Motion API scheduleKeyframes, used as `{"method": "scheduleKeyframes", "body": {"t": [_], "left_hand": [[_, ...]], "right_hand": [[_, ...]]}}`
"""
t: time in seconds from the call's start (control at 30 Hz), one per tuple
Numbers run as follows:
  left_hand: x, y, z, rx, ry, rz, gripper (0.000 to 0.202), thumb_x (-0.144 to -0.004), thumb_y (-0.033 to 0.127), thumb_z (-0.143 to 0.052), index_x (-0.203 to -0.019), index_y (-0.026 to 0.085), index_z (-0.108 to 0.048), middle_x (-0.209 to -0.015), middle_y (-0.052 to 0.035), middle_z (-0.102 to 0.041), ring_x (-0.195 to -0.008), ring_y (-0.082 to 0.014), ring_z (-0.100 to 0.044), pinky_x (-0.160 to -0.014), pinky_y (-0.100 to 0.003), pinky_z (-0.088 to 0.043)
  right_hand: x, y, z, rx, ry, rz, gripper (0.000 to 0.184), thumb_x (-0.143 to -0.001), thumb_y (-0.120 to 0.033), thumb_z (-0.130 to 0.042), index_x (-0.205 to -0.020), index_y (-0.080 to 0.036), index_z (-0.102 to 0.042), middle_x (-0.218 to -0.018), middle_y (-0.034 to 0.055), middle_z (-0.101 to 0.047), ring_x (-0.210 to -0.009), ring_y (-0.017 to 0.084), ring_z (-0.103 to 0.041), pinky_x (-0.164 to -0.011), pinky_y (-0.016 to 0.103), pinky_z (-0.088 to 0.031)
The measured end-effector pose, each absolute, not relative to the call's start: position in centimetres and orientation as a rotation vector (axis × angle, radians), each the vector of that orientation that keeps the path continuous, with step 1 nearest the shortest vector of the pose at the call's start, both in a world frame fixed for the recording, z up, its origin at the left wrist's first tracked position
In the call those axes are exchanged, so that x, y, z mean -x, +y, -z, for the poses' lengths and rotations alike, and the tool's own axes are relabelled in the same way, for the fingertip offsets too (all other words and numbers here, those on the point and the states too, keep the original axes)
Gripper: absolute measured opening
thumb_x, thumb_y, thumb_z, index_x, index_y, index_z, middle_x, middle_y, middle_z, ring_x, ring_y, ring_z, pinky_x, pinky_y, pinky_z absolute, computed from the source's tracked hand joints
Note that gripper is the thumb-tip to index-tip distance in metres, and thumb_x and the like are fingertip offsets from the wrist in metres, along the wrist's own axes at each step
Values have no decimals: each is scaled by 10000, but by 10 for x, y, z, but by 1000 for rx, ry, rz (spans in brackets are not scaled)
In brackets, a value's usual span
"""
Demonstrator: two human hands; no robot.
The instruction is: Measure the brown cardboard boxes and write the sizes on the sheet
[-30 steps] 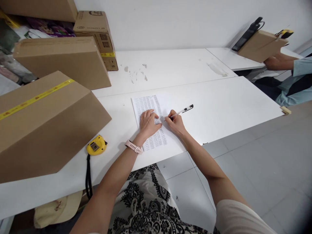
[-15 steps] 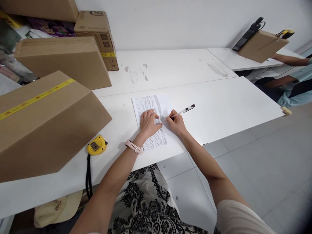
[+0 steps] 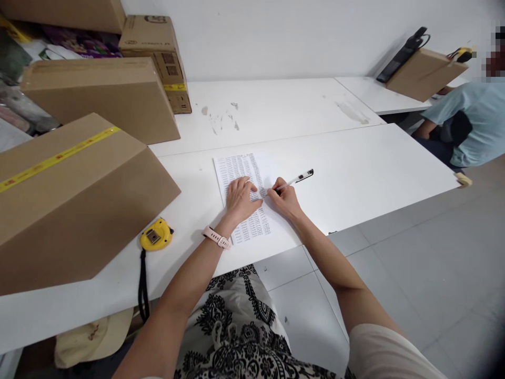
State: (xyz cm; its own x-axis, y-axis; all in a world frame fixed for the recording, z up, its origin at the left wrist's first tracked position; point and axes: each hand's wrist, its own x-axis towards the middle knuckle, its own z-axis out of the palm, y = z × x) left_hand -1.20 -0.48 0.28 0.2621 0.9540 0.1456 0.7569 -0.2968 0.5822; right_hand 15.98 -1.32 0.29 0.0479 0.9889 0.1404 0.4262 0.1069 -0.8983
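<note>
A sheet of paper (image 3: 252, 226) covered in columns of small print lies on the white table. My left hand (image 3: 240, 200) rests on it with the fingers spread, partly covering the print. A pink watch band circles that wrist. My right hand (image 3: 286, 200) grips a pen (image 3: 295, 180) with a clear barrel and black end, its tip down at the right part of the paper. Left of my left forearm is a yellow tape measure (image 3: 157, 235) with a black strap hanging over the table edge.
Cardboard boxes (image 3: 90, 200) fill the left side of the table (image 3: 355, 163), stacked toward the wall. At the far right, a person in a light blue shirt (image 3: 481, 121) sits by another table holding a carton (image 3: 426, 73) and a black bottle-like object. A beige cap (image 3: 94, 337) lies below the table edge.
The person at the far right has come further into view, leaning in. My hands stay almost in place, with the pen's upper end shifted very slightly left.
</note>
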Motion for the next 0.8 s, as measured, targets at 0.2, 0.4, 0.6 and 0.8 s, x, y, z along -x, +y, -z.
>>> {"method": "scheduleKeyframes", "body": {"t": [0.2, 0.4, 0.6, 0.8], "left_hand": [[12, -5, -3, -2141, 1553, -676, 258, -769, 275, -755, -984, 222, -622, -1458, -110, -545, -1400, -307, -401, -1168, -476, -273], [12, -5, -4, -2140, 1557, -670, 257, -767, 269, -754, -983, 221, -623, -1458, -112, -543, -1400, -306, -401, -1174, -475, -268], [12, -6, -6, -2136, 1551, -668, 257, -766, 263, -754, -982, 220, -623, -1460, -114, -541, -1399, -308, -401, -1175, -476, -272], [13, -6, -4, -2130, 1549, -678, 251, -763, 260, -763, -968, 224, -622, -1466, -115, -538, -1398, -313, -401, -1173, -492, -275]], "right_hand": [[-160, -12, -1, 1454, -1501, -815, 173, -748, -236, -569, -659, -230, -420, -546, -65, -377, -550, 110, -356, -533, 271, -276], [-161, -12, 0, 1480, -1523, -797, 179, -757, -236, -571, -668, -233, -416, -537, -68, -372, -545, 112, -351, -531, 272, -273], [-161, -12, 0, 1453, -1506, -802, 189, -753, -229, -579, -656, -230, -418, -549, -67, -376, -548, 111, -354, -529, 268, -274], [-163, -9, 6, 1408, -1476, -738, 202, -830, -295, -603, -723, -234, -442, -594, -58, -410, -555, 120, -380, -528, 273, -309]]}}
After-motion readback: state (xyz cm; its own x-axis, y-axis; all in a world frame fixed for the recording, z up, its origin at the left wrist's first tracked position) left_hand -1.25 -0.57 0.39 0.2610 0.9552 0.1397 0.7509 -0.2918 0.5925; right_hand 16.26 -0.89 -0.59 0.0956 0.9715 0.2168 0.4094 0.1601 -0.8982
